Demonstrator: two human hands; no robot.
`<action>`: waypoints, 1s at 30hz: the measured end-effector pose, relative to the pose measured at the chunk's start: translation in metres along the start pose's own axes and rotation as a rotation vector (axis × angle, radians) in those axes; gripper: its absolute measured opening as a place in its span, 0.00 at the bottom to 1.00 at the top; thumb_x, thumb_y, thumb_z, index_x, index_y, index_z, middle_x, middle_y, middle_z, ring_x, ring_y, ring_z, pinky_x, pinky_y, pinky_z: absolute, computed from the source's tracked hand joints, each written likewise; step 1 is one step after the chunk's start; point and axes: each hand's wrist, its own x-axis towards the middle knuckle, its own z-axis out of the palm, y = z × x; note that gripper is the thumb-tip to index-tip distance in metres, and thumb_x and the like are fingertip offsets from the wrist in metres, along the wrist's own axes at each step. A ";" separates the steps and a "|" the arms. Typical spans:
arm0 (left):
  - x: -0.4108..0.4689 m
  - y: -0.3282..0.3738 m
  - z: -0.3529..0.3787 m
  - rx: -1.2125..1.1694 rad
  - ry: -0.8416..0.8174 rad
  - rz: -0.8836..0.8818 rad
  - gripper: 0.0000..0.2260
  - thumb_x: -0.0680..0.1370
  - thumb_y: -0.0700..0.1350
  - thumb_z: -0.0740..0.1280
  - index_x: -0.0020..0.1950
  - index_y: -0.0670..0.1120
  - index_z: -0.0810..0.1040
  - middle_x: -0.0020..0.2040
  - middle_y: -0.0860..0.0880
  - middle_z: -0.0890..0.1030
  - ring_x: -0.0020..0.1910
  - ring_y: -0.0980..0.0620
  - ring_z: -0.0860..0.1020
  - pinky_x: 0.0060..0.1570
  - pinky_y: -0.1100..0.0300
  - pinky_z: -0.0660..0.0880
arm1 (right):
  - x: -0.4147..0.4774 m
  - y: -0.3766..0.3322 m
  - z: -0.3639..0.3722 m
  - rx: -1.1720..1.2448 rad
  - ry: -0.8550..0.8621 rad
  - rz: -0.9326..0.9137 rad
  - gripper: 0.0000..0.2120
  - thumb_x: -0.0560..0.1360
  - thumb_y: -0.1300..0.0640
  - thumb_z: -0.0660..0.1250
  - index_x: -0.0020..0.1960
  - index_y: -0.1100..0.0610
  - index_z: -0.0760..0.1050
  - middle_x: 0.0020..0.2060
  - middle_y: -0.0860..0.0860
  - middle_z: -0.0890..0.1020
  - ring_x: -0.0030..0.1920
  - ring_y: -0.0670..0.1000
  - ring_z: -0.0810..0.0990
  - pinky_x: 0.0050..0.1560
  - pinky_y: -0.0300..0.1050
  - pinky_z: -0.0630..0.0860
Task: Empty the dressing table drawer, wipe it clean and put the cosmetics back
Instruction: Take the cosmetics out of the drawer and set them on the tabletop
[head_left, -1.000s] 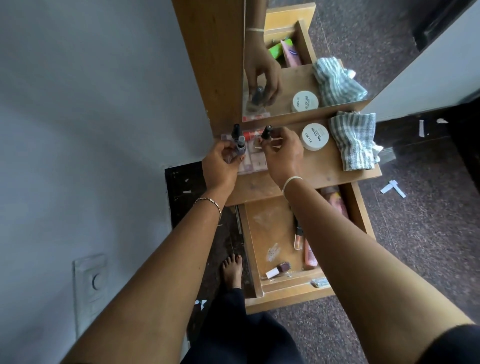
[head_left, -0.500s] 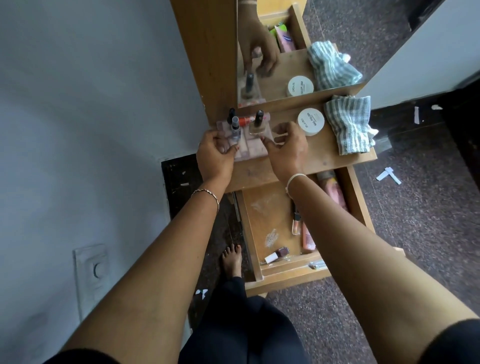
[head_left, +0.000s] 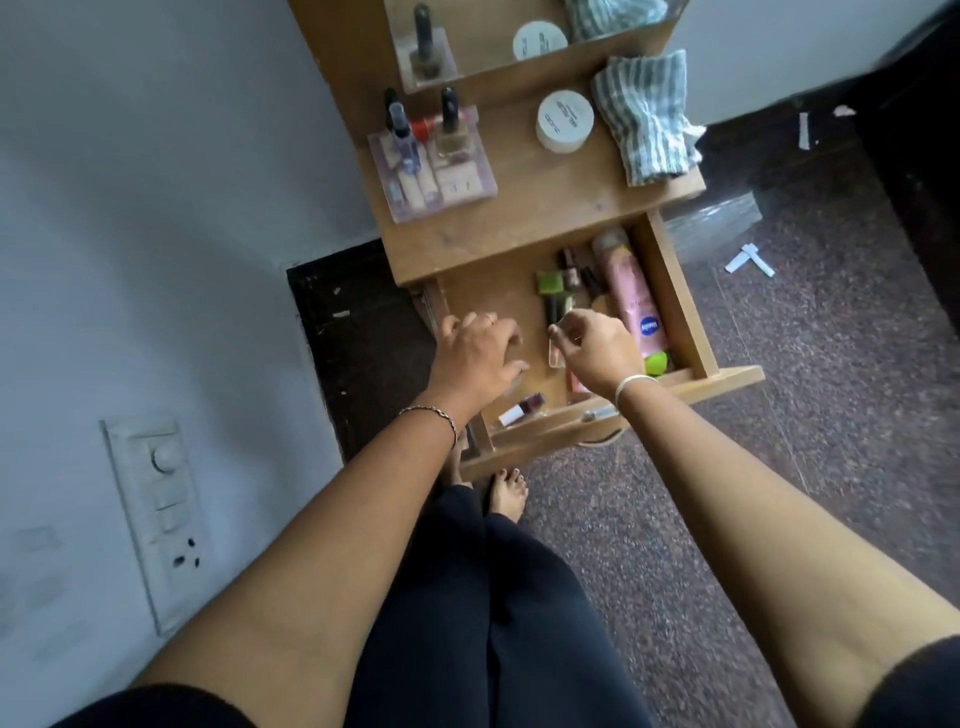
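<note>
Drawer (head_left: 675, 291) stands pulled open below the table (head_left: 519, 223) top. Judged about a third emptied.

- Along the drawer's right wall: pink lotion bottle (head_left: 631, 296) lying lengthwise, green cap toward the front.
- Just beside it: a cluster of small dark bottles and a green-capped piece (head_left: 550, 283).
- Mid-drawer: clear tube (head_left: 556, 353).
- Near the front: small dark-red bottle with white cap (head_left: 522, 410).
- Left part of the drawer floor is bare.

Left hand (head_left: 475, 353) hangs over that bare part, fingers spread and slack, gripping nothing. Right hand (head_left: 597, 345) is over the clear tube with fingers curled. Cannot tell whether it pinches the tube or only hovers above it.

On the table: clear palette case (head_left: 441, 182) with small bottles standing on it, white jar (head_left: 565, 122), and striped cloth (head_left: 644, 119) just beside the jar.

The cloth lies unused, so wiping looks not yet begun. Left to do: lift out the remaining cosmetics, wipe, return everything.
</note>
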 end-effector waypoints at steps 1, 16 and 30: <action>-0.004 0.004 0.006 0.068 -0.080 0.002 0.13 0.73 0.57 0.70 0.53 0.51 0.77 0.52 0.51 0.79 0.56 0.48 0.76 0.62 0.49 0.62 | -0.005 0.005 0.002 -0.034 -0.005 0.002 0.08 0.76 0.51 0.65 0.44 0.54 0.78 0.45 0.56 0.83 0.47 0.60 0.81 0.43 0.46 0.75; -0.017 0.024 0.053 0.491 -0.389 -0.088 0.09 0.77 0.51 0.66 0.55 0.50 0.79 0.51 0.48 0.81 0.60 0.45 0.74 0.71 0.41 0.50 | -0.011 0.028 0.032 -0.304 -0.165 -0.113 0.21 0.76 0.62 0.61 0.66 0.44 0.74 0.60 0.55 0.76 0.56 0.60 0.79 0.51 0.50 0.76; -0.023 0.011 0.071 0.407 -0.237 -0.052 0.15 0.78 0.47 0.66 0.65 0.50 0.75 0.49 0.49 0.82 0.57 0.46 0.76 0.71 0.42 0.51 | -0.008 0.031 0.038 -0.279 -0.116 -0.124 0.17 0.73 0.59 0.68 0.61 0.54 0.70 0.56 0.57 0.75 0.54 0.62 0.77 0.44 0.51 0.72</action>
